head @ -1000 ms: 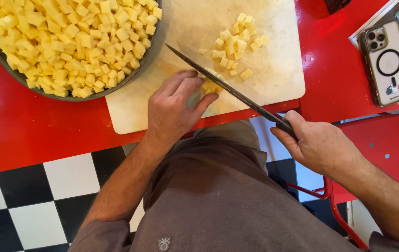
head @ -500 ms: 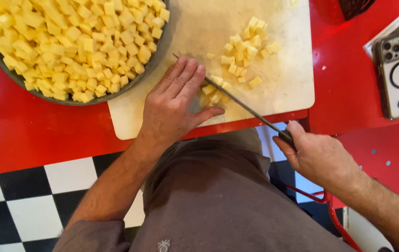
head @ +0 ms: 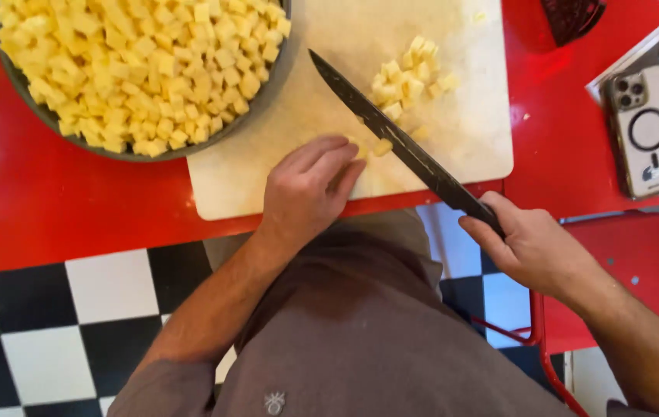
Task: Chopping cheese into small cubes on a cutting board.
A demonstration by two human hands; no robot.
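Gripping knife (head: 391, 139) beside yellow cubes (head: 410, 77)

Can't see the knife (head: 399, 143) handle at all, my right grip (head: 534, 247) swallows it. My left grip (head: 306, 189) covers whatever's under its fingers, maybe a yellow chunk, can't tell. The bowl (head: 260, 93) of cubes is chopped off along the top edge, and so is the dark red thing (head: 572, 17) near the desk's far right corner.

This is a kitchen or a diner. There is a red tabletop (head: 52, 208), a black-and-white checkered floor (head: 52, 332), a cutting board (head: 283, 170) and a large bowl (head: 268, 93) of diced yellow cubes (head: 136, 62).
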